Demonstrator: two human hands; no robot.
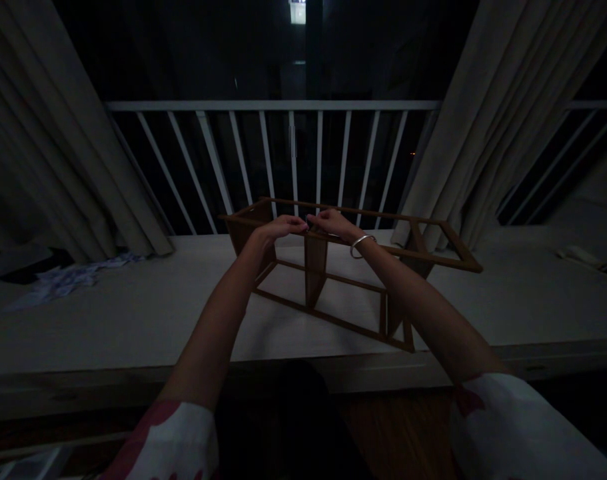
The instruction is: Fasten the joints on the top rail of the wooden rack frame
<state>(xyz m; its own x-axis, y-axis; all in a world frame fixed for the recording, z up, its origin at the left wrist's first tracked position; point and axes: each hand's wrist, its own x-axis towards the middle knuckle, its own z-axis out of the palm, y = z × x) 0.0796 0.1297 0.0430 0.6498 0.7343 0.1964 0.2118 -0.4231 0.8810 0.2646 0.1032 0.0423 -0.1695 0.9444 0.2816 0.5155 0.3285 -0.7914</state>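
A brown wooden frame rack (423, 257) with upright dividers stands on a wide pale sill (133, 313) in front of a window. My left hand (283, 228) rests on the rack's top front rail near the middle, fingers curled over it. My right hand (333, 223), with a silver bangle at the wrist, meets it from the right on the same rail, fingers bent down onto the wood. Both forearms reach straight forward. The light is dim.
White railing bars (273, 105) run behind the rack, with darkness beyond. Beige curtains (58, 147) hang at the left and right (493, 113). Crumpled paper (68, 279) lies on the sill at left; a small object (588, 259) lies far right.
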